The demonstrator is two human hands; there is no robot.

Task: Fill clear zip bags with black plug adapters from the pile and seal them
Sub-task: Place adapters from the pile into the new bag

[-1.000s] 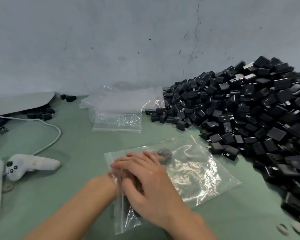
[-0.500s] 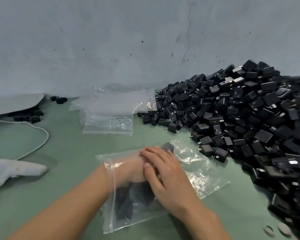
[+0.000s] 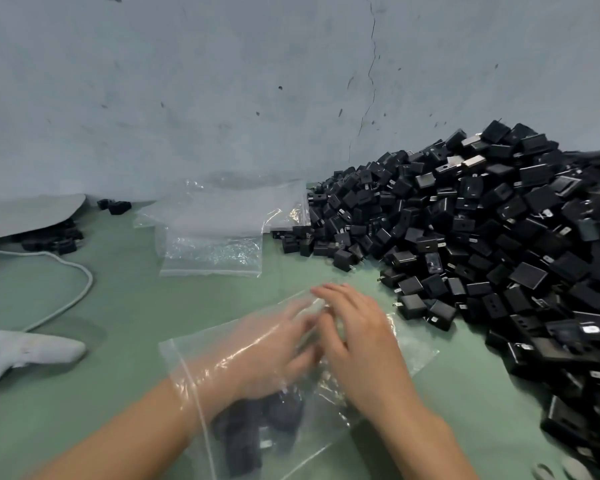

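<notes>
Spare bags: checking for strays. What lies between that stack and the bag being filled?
In the head view, only bare green table separates the spare bags from the open bag.

No legible text — pale marks point(image 3: 591, 329) on the adapters point(image 3: 482, 237) are blurred.

The left hand point(image 3: 274, 348) has slid deeper into the bag point(image 3: 413, 355). It is now inside past the wrist, with its fingers stretched toward the pile point(image 3: 482, 237). The right hand point(image 3: 361, 337) has moved off the bag's mouth and lies flat on the plastic, nearer the pile. The adapters point(image 3: 257, 427) inside now sit behind both hands, by the mouth.
</notes>
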